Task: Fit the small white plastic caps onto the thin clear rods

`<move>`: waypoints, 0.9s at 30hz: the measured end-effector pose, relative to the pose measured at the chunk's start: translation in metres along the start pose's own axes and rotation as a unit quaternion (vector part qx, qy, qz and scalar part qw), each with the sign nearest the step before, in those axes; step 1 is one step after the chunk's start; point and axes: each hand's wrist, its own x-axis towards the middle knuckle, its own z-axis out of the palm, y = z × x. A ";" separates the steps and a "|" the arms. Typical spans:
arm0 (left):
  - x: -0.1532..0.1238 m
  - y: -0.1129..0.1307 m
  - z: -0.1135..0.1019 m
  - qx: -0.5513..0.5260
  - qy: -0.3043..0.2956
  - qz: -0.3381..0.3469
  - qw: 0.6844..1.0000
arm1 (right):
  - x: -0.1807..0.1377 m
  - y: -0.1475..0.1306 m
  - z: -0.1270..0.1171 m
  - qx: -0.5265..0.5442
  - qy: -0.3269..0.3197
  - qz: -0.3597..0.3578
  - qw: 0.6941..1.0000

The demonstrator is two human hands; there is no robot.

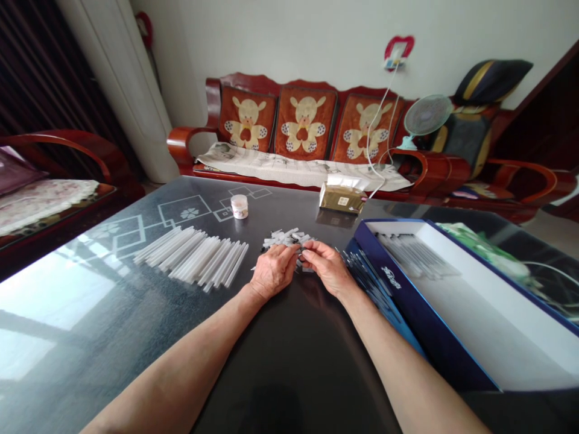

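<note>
My left hand (274,269) and my right hand (328,265) meet over the dark table, fingers pinched together. Whatever small piece sits between the fingertips is too small to name. Just beyond them lies a loose pile of short white and dark pieces that look like pen caps (286,237), partly covered by my hands. To the left, translucent white pen barrels (194,256) lie side by side in a row. Close to my right forearm, thin dark rods like pen refills (373,280) lie along the box's outer side.
An open blue box (425,319) with a white inside stands at right, holding a row of pens (418,256). A small round tub (239,207) and a tissue box (342,198) stand farther back. A green-and-white plastic bag (486,250) lies beyond the blue box.
</note>
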 end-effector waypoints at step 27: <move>0.000 -0.004 0.001 -0.026 -0.015 -0.019 0.999 | 0.000 -0.002 -0.002 -0.119 0.006 -0.054 0.991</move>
